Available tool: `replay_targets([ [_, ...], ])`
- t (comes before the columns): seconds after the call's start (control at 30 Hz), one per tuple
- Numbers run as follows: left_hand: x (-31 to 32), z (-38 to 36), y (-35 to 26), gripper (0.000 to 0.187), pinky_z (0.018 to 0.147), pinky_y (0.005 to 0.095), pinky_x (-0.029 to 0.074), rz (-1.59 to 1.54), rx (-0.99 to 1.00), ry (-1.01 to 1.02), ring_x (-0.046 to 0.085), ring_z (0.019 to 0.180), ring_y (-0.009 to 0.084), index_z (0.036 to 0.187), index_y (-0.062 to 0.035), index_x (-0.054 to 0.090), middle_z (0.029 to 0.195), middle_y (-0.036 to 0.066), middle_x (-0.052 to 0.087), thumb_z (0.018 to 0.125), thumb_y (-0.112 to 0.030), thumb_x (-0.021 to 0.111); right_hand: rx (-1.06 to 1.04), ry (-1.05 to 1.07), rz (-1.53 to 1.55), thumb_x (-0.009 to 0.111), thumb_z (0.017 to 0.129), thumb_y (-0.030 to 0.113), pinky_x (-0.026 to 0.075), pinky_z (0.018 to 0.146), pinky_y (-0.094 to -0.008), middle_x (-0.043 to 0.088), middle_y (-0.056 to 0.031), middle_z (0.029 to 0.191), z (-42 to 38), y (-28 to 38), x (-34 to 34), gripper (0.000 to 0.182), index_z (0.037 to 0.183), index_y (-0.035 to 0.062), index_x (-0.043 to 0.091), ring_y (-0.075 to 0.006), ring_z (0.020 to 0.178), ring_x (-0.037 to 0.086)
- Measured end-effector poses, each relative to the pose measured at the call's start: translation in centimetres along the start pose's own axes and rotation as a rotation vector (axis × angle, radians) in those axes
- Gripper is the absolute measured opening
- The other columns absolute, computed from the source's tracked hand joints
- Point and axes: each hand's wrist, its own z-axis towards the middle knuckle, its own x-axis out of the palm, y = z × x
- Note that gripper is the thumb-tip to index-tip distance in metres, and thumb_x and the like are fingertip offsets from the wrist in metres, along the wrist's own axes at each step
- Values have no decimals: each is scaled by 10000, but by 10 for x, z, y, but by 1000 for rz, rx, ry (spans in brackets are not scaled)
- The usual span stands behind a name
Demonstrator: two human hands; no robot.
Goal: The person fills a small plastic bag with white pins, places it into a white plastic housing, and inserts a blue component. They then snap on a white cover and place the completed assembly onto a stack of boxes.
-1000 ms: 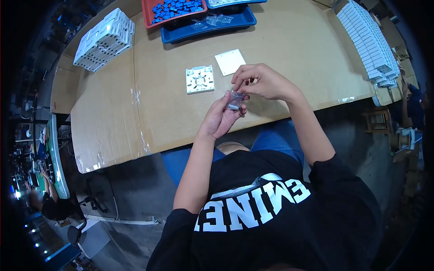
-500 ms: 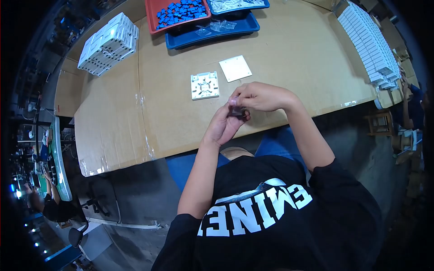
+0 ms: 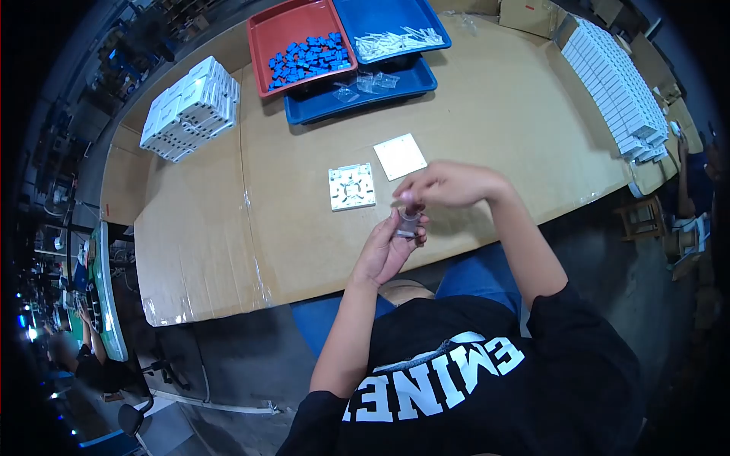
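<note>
My left hand [image 3: 386, 251] is closed around a small clear plastic bag [image 3: 408, 224] near the table's front edge. Just above the bag is my right hand [image 3: 449, 185], its thumb and fingers pinched together; whatever they hold is too small to make out. Beyond my hands lie a white square tray-like part [image 3: 352, 187] with curved inner ribs and, to its right, a flat white square cover [image 3: 400, 156].
A red bin [image 3: 293, 38] of blue pieces and a blue bin [image 3: 388, 19] of white sticks overlap a lower blue tray [image 3: 304, 112] with clear bags. White parts are stacked at left [image 3: 190, 110] and right [image 3: 612, 87]. Other people sit beyond both sides.
The view has shifted, so the table things appear lower. My right hand has risen off my left hand, and the clear bag now shows between them.
</note>
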Motion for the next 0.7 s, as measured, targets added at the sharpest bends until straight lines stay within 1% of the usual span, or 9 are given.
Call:
replay_targets([
  [0.07, 4, 3, -5, 608, 910, 387, 534, -126, -46, 8, 639, 973, 214, 1440, 17, 486, 1168, 118, 653, 1102, -486, 443, -102, -208, 32, 574, 1074, 270, 539, 938, -346, 731, -103, 1221, 8, -16, -34, 349, 1094, -22, 764, -182, 1008, 691],
  [0.13, 5, 5, -8, 638, 905, 386, 532, -159, -61, 34, 635, 979, 220, 1483, 20, 452, 1185, 127, 649, 1114, -497, 394, -20, -394, 138, 582, 1073, 244, 555, 898, -328, 741, -76, 1126, 20, -30, -72, 319, 1162, -19, 738, -137, 965, 689],
  [0.2, 8, 4, -8, 621, 909, 382, 529, -218, -58, 14, 630, 995, 224, 1496, 14, 440, 1204, 124, 645, 1123, -478, 377, -74, -645, 135, 591, 1068, 207, 557, 881, -323, 733, -59, 1047, 41, -56, -112, 284, 1196, -12, 718, -123, 939, 685],
  [0.3, 1, 6, -4, 602, 916, 389, 525, -175, -47, 8, 626, 1002, 226, 1507, -2, 433, 1226, 116, 644, 1121, -463, 396, -124, -839, 45, 626, 996, 175, 554, 868, -321, 757, -91, 1031, 74, -95, -176, 255, 1146, -4, 729, -167, 938, 713],
  [0.37, 0, 5, -3, 580, 920, 400, 523, -160, -34, -10, 627, 1008, 229, 1504, -13, 440, 1239, 112, 646, 1116, -444, 433, -31, -1110, -285, 605, 966, 132, 561, 877, -378, 759, -146, 1077, 88, -103, -205, 259, 1168, 22, 723, -263, 963, 732],
  [0.47, 6, 6, -7, 572, 922, 403, 522, -268, -54, 25, 629, 1017, 233, 1499, -17, 446, 1246, 110, 649, 1115, -441, 438, -13, -1187, -481, 596, 945, 122, 556, 901, -425, 745, -181, 1109, 104, -102, -234, 280, 1183, 60, 729, -336, 1016, 719],
  [0.53, 6, 7, -9, 582, 922, 404, 521, -286, -61, 19, 630, 1015, 237, 1505, -21, 441, 1250, 112, 649, 1112, -451, 440, 31, -1201, -501, 610, 959, 91, 546, 911, -398, 749, -153, 1049, 113, -93, -241, 265, 1199, 34, 709, -301, 983, 709],
  [0.6, 3, 7, -8, 593, 921, 405, 521, -309, -76, 8, 630, 1014, 240, 1511, -24, 435, 1254, 114, 649, 1109, -460, 442, 51, -1152, -760, 586, 968, 101, 544, 920, -421, 749, -155, 1069, 120, -93, -248, 282, 1218, 51, 707, -326, 1008, 702],
  [0.7, -2, 7, -3, 621, 919, 410, 522, -321, -70, -32, 629, 1004, 246, 1529, -31, 417, 1249, 120, 650, 1105, -483, 435, 58, -1072, -815, 595, 953, 140, 549, 911, -444, 749, -156, 1092, 134, -99, -258, 327, 1256, 81, 702, -350, 1022, 700],
])
